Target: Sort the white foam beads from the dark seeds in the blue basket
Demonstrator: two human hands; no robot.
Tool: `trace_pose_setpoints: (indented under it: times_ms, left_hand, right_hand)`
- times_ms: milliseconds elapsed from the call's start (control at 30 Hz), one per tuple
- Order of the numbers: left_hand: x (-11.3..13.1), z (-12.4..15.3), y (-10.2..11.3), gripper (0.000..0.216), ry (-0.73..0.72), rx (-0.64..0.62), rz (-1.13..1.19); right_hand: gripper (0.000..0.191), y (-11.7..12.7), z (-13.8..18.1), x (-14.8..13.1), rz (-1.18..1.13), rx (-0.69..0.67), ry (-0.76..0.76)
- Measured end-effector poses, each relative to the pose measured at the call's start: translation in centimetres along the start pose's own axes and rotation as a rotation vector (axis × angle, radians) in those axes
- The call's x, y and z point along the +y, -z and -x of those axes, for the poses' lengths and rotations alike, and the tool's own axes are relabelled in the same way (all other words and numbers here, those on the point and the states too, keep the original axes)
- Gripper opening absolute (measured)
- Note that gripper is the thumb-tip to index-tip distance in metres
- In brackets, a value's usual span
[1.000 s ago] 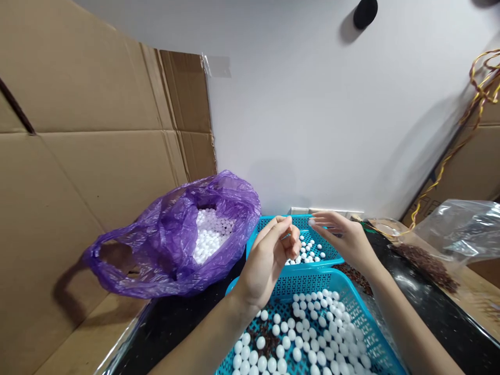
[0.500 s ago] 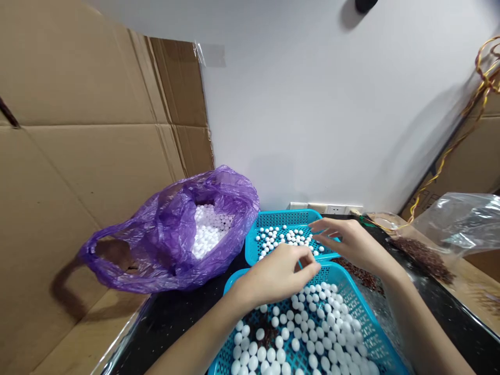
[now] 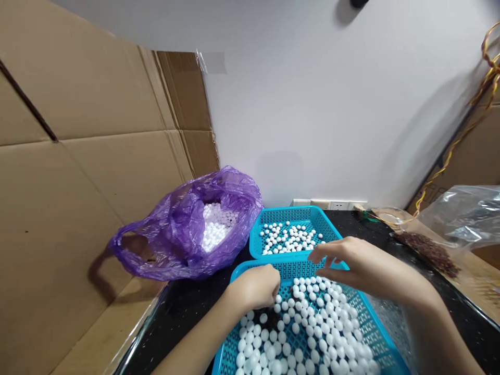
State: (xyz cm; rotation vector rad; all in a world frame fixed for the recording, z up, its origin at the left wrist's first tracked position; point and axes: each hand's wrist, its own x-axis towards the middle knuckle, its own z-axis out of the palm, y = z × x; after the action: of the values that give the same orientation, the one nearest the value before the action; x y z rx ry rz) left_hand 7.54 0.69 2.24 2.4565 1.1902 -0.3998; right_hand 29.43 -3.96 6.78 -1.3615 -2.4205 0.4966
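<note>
Over the left side of the near blue basket (image 3: 365, 317), my left hand (image 3: 255, 286) points down with its fingers curled together; whatever is between them is hidden. Beneath it lie white balls (image 3: 269, 344) and a small heap of dark reddish-brown bits (image 3: 270, 320). My right hand (image 3: 357, 260) hovers at the far right corner of this basket, thumb and fingers apart, nothing seen in them. Behind stands a second blue basket (image 3: 269, 214), touching or nearly touching the near one, with smaller white balls (image 3: 291, 238) spread on its bottom.
An open purple plastic bag (image 3: 167, 239) of white balls stands at the left against cardboard (image 3: 97, 172). On the right are a clear plastic bag (image 3: 464, 213) and dark reddish-brown bits (image 3: 427, 251). A wall socket strip (image 3: 332, 204) and twisted wires (image 3: 449, 156) are at the back.
My left hand has moved left and down to the near basket, its fingers now curled. My right hand has come down and nearer, away from the far basket. The view has shifted slightly.
</note>
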Motion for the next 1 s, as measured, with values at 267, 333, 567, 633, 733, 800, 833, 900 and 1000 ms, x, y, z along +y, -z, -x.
trace_pose_setpoints:
  times_ms: [267, 333, 567, 633, 733, 800, 833, 900, 1000]
  left_hand:
    - [-1.0, -0.6, -2.3, 0.007, 0.026, 0.026, 0.047]
    - [-1.4, -0.6, -2.5, 0.007, 0.016, 0.045, 0.052]
    - [-2.0, -0.6, -2.7, 0.005, -0.058, 0.058, 0.075]
    - [-2.1, -0.5, -2.8, 0.005, -0.086, 0.059, 0.090]
    - [-2.2, -0.3, -3.1, 0.009, -0.119, 0.056, 0.126]
    - [-2.2, -0.2, -3.1, 0.011, -0.138, 0.055, 0.158]
    - [-2.3, -0.1, -3.1, 0.011, -0.147, 0.063, 0.174]
    - [-2.3, 0.0, -3.0, 0.011, -0.166, 0.099, 0.208]
    - [-2.3, 0.1, -2.7, 0.014, -0.186, 0.163, 0.264]
  right_hand:
    - [0.014, -2.4, -2.6, 2.8, -0.004, -0.365, -0.040]
    - [0.014, -3.0, -3.1, 3.7, -0.013, -0.371, -0.051]
    - [0.015, -4.7, -4.7, 4.3, -0.089, -0.516, -0.021]
    - [0.019, -5.1, -5.2, 4.0, -0.112, -0.542, 0.003]
    - [0.026, -5.9, -5.7, 3.7, -0.151, -0.575, 0.048]
    - [0.023, -6.4, -5.9, 3.5, -0.167, -0.595, 0.069]
    - [0.021, -6.7, -6.0, 3.5, -0.166, -0.598, 0.071]
    - [0.017, -7.3, -6.0, 3.4, -0.142, -0.576, 0.062]
    - [0.015, -7.9, -5.9, 3.2, -0.092, -0.514, 0.044]
